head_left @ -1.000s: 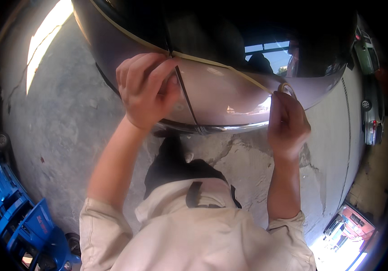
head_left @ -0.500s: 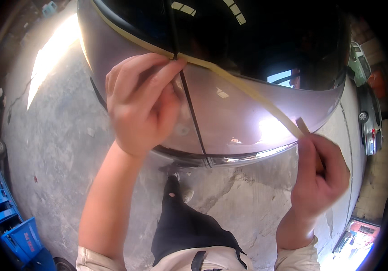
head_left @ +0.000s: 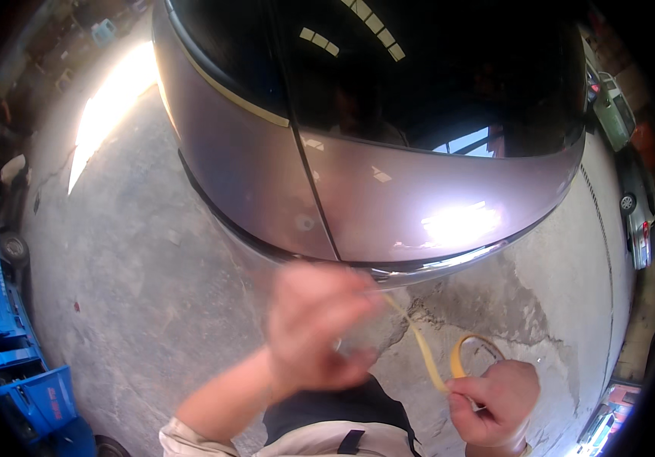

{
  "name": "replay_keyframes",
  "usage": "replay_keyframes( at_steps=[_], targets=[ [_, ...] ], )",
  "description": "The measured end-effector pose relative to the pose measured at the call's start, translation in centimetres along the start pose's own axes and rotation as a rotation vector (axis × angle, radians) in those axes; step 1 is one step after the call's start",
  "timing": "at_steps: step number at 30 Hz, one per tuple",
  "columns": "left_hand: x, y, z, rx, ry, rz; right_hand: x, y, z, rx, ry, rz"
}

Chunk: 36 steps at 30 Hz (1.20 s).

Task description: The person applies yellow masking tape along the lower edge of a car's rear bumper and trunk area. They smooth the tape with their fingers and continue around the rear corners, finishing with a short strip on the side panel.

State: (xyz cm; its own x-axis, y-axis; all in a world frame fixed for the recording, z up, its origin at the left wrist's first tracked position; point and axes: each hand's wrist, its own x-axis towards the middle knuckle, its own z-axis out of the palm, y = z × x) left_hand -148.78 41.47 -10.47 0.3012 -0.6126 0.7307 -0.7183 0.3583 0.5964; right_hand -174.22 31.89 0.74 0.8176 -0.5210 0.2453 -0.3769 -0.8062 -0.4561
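My right hand is closed on a roll of yellow masking tape, low in front of me. A loose strip of tape runs up from the roll to the fingertips of my left hand. That hand is smeared by motion, but the strip's end meets its fingers, which look closed on it. Both hands are off the car's mauve body panel. On the left part of the panel, a strip of tape follows the edge of the dark glass and ends at the dark vertical seam.
Dark glass reflects lights above the panel. Chrome-like trim edges the bottom. Concrete floor surrounds the car. Blue equipment stands at far left, parked cars at far right.
The tape strip right of the seam has come off the panel. Both hands have dropped toward my body, the left also moving right, with the strip now between them.
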Motion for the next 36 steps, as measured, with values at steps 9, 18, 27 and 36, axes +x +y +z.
replay_keyframes(
  at_steps=[9,18,27,36],
  targets=[
    [-12.7,6.3,8.2,-0.406,-0.511,-0.5,-6.8,2.9,5.1,0.092,-0.527,0.437],
    [-14.3,3.4,8.4,-0.578,-0.838,-0.75,-10.1,5.8,10.4,0.141,-0.435,0.34],
    [-22.4,2.1,11.1,-1.325,-0.783,-1.716,-14.3,6.1,12.8,-0.014,-0.502,0.304],
    [-26.6,3.8,15.0,-0.575,-0.798,-1.288,-12.3,6.6,13.3,0.126,-0.058,0.34]
  ],
)
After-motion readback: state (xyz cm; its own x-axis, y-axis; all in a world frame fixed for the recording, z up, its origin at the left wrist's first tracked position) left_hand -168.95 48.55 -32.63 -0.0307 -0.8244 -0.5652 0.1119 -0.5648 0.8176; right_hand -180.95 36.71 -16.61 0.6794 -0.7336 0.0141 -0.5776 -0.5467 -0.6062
